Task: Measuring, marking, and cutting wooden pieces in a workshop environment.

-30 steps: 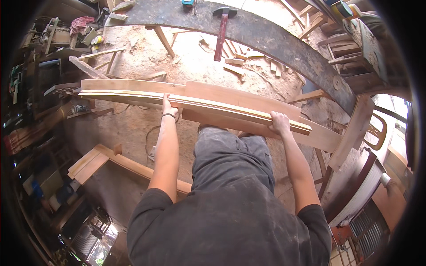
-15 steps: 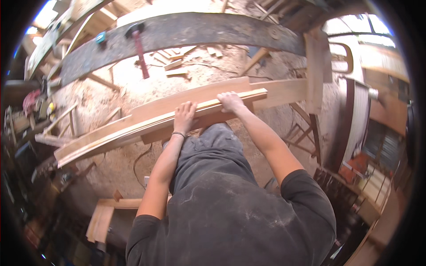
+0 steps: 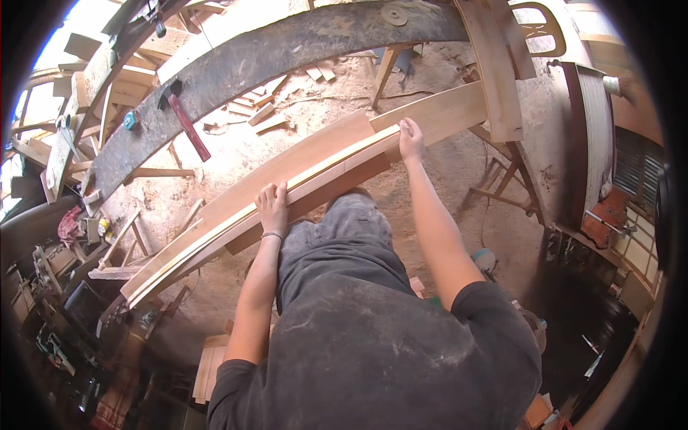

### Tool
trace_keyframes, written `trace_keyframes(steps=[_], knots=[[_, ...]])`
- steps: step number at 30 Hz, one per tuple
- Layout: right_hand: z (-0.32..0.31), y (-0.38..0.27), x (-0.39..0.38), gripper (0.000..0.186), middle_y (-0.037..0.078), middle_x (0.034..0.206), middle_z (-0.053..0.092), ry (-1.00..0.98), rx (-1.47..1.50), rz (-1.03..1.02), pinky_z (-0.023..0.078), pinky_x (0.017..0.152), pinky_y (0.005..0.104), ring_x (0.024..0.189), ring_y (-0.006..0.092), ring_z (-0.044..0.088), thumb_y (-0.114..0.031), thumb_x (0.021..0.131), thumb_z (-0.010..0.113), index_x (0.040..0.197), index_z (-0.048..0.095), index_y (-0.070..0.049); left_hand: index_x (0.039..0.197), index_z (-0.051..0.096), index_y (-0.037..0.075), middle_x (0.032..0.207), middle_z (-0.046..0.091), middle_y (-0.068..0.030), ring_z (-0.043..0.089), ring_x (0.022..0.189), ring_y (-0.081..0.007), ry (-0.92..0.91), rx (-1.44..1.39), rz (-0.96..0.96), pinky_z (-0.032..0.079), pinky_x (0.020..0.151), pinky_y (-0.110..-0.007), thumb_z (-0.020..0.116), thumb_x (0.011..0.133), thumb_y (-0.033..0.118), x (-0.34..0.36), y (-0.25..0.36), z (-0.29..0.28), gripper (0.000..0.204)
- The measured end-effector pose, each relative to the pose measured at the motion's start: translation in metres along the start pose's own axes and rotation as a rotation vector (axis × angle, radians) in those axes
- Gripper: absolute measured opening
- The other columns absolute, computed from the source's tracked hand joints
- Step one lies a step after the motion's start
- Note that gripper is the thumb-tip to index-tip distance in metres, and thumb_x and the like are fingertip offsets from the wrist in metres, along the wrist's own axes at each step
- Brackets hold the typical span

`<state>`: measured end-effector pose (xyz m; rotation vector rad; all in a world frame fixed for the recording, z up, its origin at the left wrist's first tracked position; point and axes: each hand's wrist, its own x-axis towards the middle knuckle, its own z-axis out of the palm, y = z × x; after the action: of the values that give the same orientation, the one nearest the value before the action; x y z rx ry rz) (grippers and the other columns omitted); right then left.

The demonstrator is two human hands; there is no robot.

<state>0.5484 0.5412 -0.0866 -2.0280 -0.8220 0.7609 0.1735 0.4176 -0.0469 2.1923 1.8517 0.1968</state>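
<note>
Long, thin pale wooden strips (image 3: 337,163) slant across in front of my lap, from the lower left up to the right. My left hand (image 3: 272,208) is closed over them near their middle, fingers curled across the top. At their right end, my right hand (image 3: 411,140) grips the strips between thumb and fingers. A wider light board (image 3: 287,165) lies alongside on the far side. Nearer my legs, a darker reddish-brown board (image 3: 358,174) shows beneath. Whether these boards are joined to the strips, I cannot tell.
A dark, worn plank bench (image 3: 287,61) arcs across the far side, bearing a red-handled hammer (image 3: 188,129) and a teal tape measure (image 3: 130,120). Wood offcuts (image 3: 264,115) lie on the dusty floor. A broad board (image 3: 494,79) crosses the bench's right end.
My right hand has moved along the strips to their right end. My left hand stays closed over them. The whole view has turned, and the strips slope more steeply in it.
</note>
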Motion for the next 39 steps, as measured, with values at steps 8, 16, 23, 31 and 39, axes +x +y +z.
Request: trace_keyframes(steps=[8,16,23,31,39], knots=[[0.036,-0.019,-0.021,0.035,0.018,0.097,0.068,-0.008,-0.172,-0.085,0.049,0.081,0.0387,0.092,0.0320,0.065,-0.031,0.095,0.049,0.098,0.068,-0.002,0.126,0.048,0.019,0.114,0.048,-0.0071,0.045,0.111,-0.0264,-0.075,0.025,-0.123,0.036,0.093,-0.041,0.078,0.059,0.010,-0.004,-0.005,0.004,0.074],[0.055,-0.012,-0.028,0.035,0.020,0.091,0.067,0.035,-0.202,-0.123,0.049,0.079,0.0433,0.088,0.0364,0.063,-0.029,0.094,0.048,0.090,0.067,0.000,0.121,0.050,0.020,0.112,0.048,-0.0044,0.047,0.109,-0.0237,-0.031,0.027,-0.139,0.036,0.089,-0.041,0.082,0.056,0.019,-0.007,-0.016,0.003,0.072],[0.060,-0.008,-0.040,0.025,0.015,0.086,0.067,0.030,-0.152,-0.110,0.050,0.072,0.0380,0.079,0.0290,0.064,-0.022,0.090,0.051,0.093,0.066,-0.002,0.118,0.053,0.020,0.112,0.049,-0.0044,0.046,0.110,-0.0242,-0.011,-0.002,-0.080,0.035,0.093,-0.041,0.083,0.055,0.024,-0.016,-0.033,0.000,0.069],[0.040,-0.004,-0.016,0.026,0.009,0.080,0.066,-0.185,-0.043,-0.103,0.048,0.072,0.0306,0.077,0.0159,0.061,-0.025,0.088,0.056,0.091,0.066,-0.001,0.115,0.054,0.020,0.108,0.049,-0.0046,0.048,0.108,-0.0243,-0.001,-0.004,-0.109,0.036,0.091,-0.041,0.082,0.056,0.024,-0.017,-0.033,0.013,0.066],[0.047,0.027,-0.002,0.026,0.005,0.086,0.058,-0.191,-0.111,-0.189,0.046,0.072,0.0319,0.079,0.0173,0.053,-0.016,0.080,0.070,0.096,0.061,0.002,0.110,0.052,0.014,0.111,0.050,-0.0093,0.048,0.110,-0.0292,-0.056,-0.115,-0.108,0.040,0.091,-0.045,0.075,0.061,0.021,-0.016,-0.045,0.019,0.055]])
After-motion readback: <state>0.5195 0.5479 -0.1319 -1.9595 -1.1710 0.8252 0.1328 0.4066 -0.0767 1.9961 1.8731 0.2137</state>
